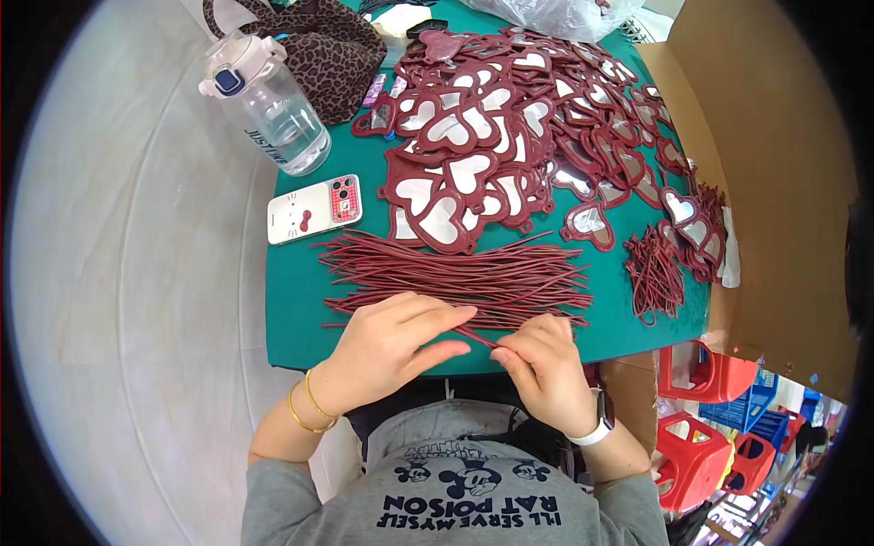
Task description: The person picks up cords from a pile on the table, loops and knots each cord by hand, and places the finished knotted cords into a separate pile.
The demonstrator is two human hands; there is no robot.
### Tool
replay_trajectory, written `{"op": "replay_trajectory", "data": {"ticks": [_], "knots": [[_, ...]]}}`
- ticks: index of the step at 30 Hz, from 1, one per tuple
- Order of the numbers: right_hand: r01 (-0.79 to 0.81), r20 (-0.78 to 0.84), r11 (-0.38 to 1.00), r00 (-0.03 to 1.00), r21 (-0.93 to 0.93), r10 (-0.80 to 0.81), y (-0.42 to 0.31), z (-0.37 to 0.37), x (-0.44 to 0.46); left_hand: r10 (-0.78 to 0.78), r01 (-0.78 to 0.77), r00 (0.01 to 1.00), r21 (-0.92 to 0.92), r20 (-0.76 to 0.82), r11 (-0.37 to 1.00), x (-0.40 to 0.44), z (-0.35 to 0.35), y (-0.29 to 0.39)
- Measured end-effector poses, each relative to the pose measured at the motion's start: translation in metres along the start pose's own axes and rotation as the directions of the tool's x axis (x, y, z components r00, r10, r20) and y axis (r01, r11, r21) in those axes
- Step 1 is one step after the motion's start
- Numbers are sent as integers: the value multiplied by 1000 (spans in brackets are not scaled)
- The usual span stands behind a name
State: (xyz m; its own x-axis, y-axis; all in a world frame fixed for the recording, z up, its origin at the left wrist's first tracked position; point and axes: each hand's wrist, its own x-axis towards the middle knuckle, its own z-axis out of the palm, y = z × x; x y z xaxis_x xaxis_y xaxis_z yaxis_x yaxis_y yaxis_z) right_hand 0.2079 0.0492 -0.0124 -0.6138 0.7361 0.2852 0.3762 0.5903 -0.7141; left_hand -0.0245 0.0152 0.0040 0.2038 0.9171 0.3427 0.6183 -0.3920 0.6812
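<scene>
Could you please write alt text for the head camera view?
A person's right hand pinches a dark red cord, left hand alongside, before a bundle of cords on a green table; heart-shaped pieces lie piled beyond.

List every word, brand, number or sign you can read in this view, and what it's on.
"JUST LIKE": on the clear bottle, running along its side.
"I'LL SERVE MYSELF RAT POISON": on the grey shirt, upside down in this view.
Too blurred to read: the arched lettering above the shirt's cartoon heads.
Too small to read: any markings on the purple packets or the phone's red camera patch.
</scene>
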Motion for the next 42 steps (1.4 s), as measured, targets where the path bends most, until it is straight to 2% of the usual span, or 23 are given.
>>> {"op": "replay_trajectory", "data": {"ticks": [1, 4, 8, 12, 14, 17, 18, 19, 21, 22, 25, 26, 29, 30, 33, 34, 35, 36, 37, 38, 40, 41, 42], "knots": [[0, 2, 1000, 1000, 3, 0, -1, -1, 0, 88, -90, 995, 44, 55, 995, 1, -1, -1], [84, -12, 977, 996, -198, -88, 0, -5, 1, 80, -87, 989, 56, 126, 995, 4, -4, -1], [145, -19, 957, 988, -252, -154, 2, -7, 4, 119, -144, 977, 136, 176, 980, 7, -2, -3], [25, 74, 964, 997, -265, -5, 6, -9, 2, 128, -172, 966, 188, 225, 967, 5, 7, -4], [68, 109, 958, 993, -278, -39, 9, -15, 7, 124, -175, 961, 194, 246, 965, 5, 9, -6], [156, 182, 943, 978, -293, -106, 13, -30, 18, 16, 42, 910, -129, 414, 991, 8, 7, -13], [194, 248, 947, 960, -254, -131, 13, -35, 21, 15, 43, 909, -129, 417, 991, 12, 4, -13], [231, 312, 949, 937, -213, -158, 13, -41, 23, -96, 289, 809, -251, 579, 924, 21, -3, -12], [264, 376, 950, 908, -168, -186, 11, -51, 28, -155, 739, 485, -309, 861, 599, 32, -12, -8], [309, 390, 933, 894, -184, -219, 10, -57, 30, -155, 740, 485, -310, 860, 597, 31, -11, -9], [394, 413, 893, 866, -218, -281, 11, -63, 31, -8, 868, 449, -434, 893, 241, 26, -1, -18], [399, 373, 884, 880, -243, -294, 13, -63, 30, -7, 868, 448, -433, 894, 244, 23, 2, -19], [402, 289, 867, 902, -294, -320, 23, -51, 21, -43, 784, 615, -617, 787, -75, 11, 10, -21], [341, 198, 907, 934, -249, -297, 30, -37, 14, -42, 785, 615, -616, 788, -72, 9, 14, -19], [226, 19, 964, 974, -140, -226, 30, -9, 1, -331, 542, 738, -808, 588, -229, 9, 30, -9], [-53, 108, 985, 994, 163, 35, 23, -2, -1, -330, 541, 738, -809, 588, -230, 9, 35, -4], [-348, 267, 842, 930, 413, 253, 17, 3, -2, -421, 553, 771, -830, 477, 72, 9, 39, 3], [-606, 466, 557, 794, 567, 390, 14, 6, -3, -471, 538, 811, -758, 347, 367, 10, 42, 9], [-606, 464, 556, 795, 568, 391, 16, 4, -2, -475, 496, 855, -602, 211, 625, 9, 43, 12], [-647, 530, 471, 762, 599, 373, 21, 2, 1, -472, 496, 856, -601, 213, 627, 7, 46, 11], [-725, 655, 288, 689, 626, 310, 27, -3, 5, -86, 70, 995, -247, -53, 966, -1, 56, 3], [-724, 655, 291, 690, 626, 309, 26, -3, 5, 156, -158, 981, -7, -115, 987, -2, 57, 2], [-664, 593, 445, 744, 601, 309, 24, -3, 6, 158, -159, 981, -4, -117, 987, -1, 56, 3]]}}
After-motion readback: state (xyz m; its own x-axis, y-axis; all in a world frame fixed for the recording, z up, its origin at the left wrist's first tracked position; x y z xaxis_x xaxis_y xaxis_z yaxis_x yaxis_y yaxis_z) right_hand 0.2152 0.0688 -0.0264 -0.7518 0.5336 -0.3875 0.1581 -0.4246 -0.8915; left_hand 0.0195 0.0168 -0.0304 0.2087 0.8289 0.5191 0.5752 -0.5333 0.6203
